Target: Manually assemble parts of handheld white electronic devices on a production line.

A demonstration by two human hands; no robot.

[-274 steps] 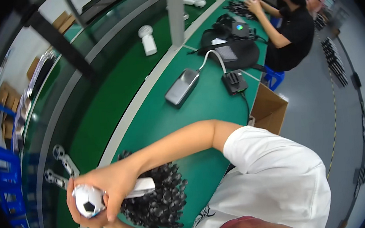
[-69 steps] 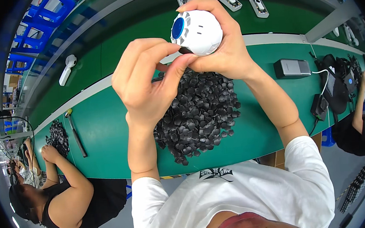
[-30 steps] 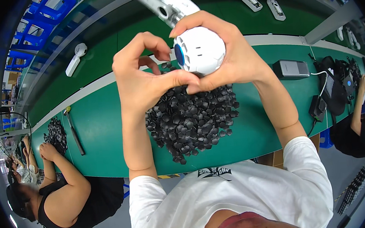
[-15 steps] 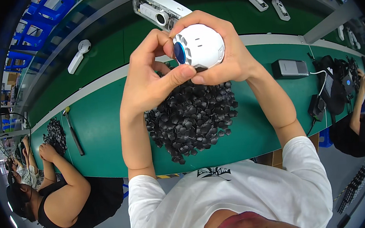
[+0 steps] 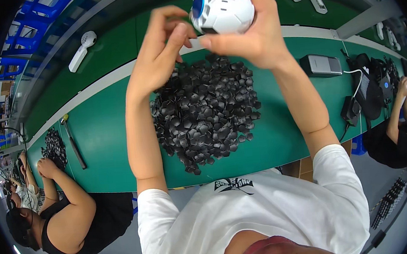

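My right hand [image 5: 263,30] holds a white ball-shaped device [image 5: 229,8] at the top of the view, its fingers wrapped round the far side and the thumb below. The ball has moulded panel lines, a few dark panels and a glossy blue disc [image 5: 198,5] on its left side. Just left of the ball is my left hand [image 5: 163,50], slightly blurred, its fingers loosely bent and apart; I see nothing in it. Below both hands lies a heap of small black five-sided pieces [image 5: 207,112] on the green table [image 5: 107,130].
A hammer [image 5: 73,143] lies to the left. A grey box-shaped device [image 5: 321,65] and a black adapter [image 5: 351,110] stand right. Beyond the table's pale rail lie white ball-headed devices [image 5: 82,50]. Co-workers sit left [image 5: 76,220] and right [image 5: 392,130].
The white ball-shaped device has moved up and slightly right with my right hand. My left hand has come off it. The long white handle seen behind it earlier is out of sight.
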